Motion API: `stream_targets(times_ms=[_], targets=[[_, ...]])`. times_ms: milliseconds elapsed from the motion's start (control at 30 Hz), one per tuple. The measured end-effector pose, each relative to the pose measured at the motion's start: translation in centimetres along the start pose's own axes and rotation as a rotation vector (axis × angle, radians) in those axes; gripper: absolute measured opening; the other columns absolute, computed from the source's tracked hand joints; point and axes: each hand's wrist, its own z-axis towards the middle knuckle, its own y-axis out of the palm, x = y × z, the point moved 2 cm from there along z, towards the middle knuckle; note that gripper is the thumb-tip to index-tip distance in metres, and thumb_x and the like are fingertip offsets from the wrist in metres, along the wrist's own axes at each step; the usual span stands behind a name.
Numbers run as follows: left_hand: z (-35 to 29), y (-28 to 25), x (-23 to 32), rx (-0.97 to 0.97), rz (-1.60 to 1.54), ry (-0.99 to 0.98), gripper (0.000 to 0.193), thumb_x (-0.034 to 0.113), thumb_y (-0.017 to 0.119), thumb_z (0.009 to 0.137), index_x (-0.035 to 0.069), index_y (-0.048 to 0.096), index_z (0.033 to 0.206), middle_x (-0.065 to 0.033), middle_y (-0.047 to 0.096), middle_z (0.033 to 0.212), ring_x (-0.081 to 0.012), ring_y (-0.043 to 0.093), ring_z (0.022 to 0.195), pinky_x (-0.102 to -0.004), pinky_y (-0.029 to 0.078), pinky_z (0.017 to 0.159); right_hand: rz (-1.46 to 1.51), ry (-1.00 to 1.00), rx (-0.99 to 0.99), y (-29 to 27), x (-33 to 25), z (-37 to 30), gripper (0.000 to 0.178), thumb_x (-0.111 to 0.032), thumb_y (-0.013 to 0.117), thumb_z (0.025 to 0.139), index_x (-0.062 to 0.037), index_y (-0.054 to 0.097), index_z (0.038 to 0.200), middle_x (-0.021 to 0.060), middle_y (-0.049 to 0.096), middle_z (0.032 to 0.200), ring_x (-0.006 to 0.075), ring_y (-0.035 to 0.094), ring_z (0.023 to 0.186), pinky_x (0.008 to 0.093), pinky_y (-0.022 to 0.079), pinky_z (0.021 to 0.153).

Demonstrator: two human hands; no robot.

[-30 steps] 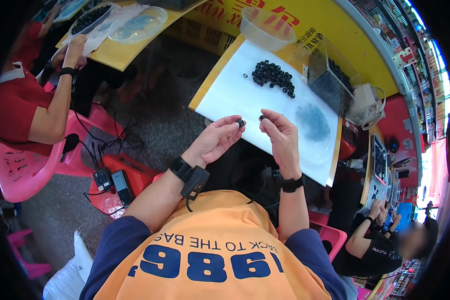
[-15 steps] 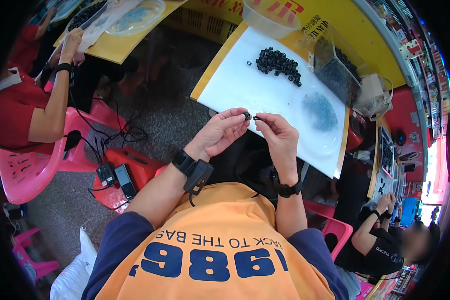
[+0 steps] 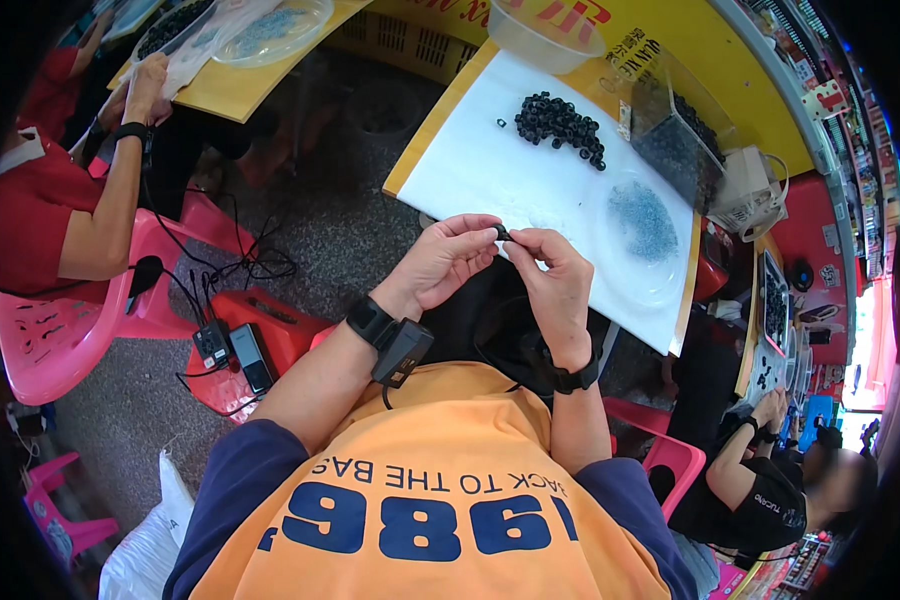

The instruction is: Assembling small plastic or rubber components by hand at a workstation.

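My left hand (image 3: 440, 265) pinches a small black ring-shaped part (image 3: 500, 232) between thumb and fingertips, just off the near edge of a white work board (image 3: 460, 165). Closed in a pinch, my right hand (image 3: 558, 285) has its fingertips against the right side of that part. Whatever lies between the right fingers is too small to make out. On the board beyond my hands lies a heap of similar black ring-shaped parts (image 3: 555, 128), with a single black part (image 3: 501, 123) to its left. Tiny pale blue pieces (image 3: 642, 220) lie in a shallow clear dish at the right.
A clear tub (image 3: 545, 45) stands at the board's far edge, and a clear bin (image 3: 670, 140) of black parts to its right. Co-workers sit at tables left and right. A red stool (image 3: 260, 345) with electronic devices and cables is at my left.
My right hand has moved slightly left. Its fingertips, apart from the black part before, now meet it in my left fingers.
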Motion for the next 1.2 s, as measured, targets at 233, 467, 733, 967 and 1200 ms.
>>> stream_targets(times_ms=[233,467,733,967,1200], targets=[[-0.1,0.0,-0.1,0.008,-0.057,-0.021,0.021,0.005,0.063,0.096,0.002,0.063,0.117,-0.0059,0.068,0.102,-0.0127,0.066,0.092,-0.0256,0.056,0.085,-0.032,-0.030,0.009,-0.3,-0.8,0.0,0.014,0.000,0.076,0.082,0.0021,0.071,0.095,0.0096,0.072,0.088,0.0139,0.067,0.071,0.0249,0.053,0.067],[-0.1,0.3,0.0,0.002,0.012,0.025,0.021,0.004,0.064,0.095,0.001,0.064,0.116,-0.0068,0.069,0.102,-0.0125,0.066,0.091,-0.0253,0.056,0.084,-0.065,-0.027,-0.015,0.0,-0.9,-0.1,0.013,-0.001,0.076,0.082,0.0022,0.071,0.094,0.0098,0.072,0.086,0.0141,0.068,0.072,0.0257,0.054,0.065],[-0.3,0.6,0.2,0.021,0.073,0.064,0.022,0.003,0.065,0.094,0.000,0.066,0.116,-0.0074,0.069,0.102,-0.0117,0.066,0.090,-0.0243,0.056,0.083,0.092,-0.005,0.041,0.6,1.2,-0.6,0.013,-0.001,0.077,0.081,0.0020,0.072,0.093,0.0089,0.074,0.089,0.0126,0.068,0.075,0.0241,0.053,0.069],[-0.4,0.3,0.4,-0.049,0.099,-0.002,0.023,0.006,0.065,0.094,0.001,0.064,0.117,-0.0061,0.068,0.101,-0.0108,0.066,0.089,-0.0245,0.056,0.083,0.278,0.217,-0.177,-0.1,1.2,-0.3,0.026,-0.001,0.075,0.081,-0.0028,0.072,0.106,0.0041,0.069,0.095,0.0108,0.064,0.083,0.0231,0.052,0.074],[-0.5,0.0,-0.3,-0.098,0.024,-0.123,0.034,0.006,0.063,0.095,0.005,0.053,0.128,-0.0064,0.065,0.112,-0.0120,0.066,0.094,-0.0261,0.057,0.085,0.094,-0.107,-0.307,-0.8,1.7,0.2,0.035,-0.006,0.074,0.082,-0.0073,0.071,0.117,0.0032,0.065,0.102,0.0106,0.060,0.094,0.0230,0.050,0.078]])
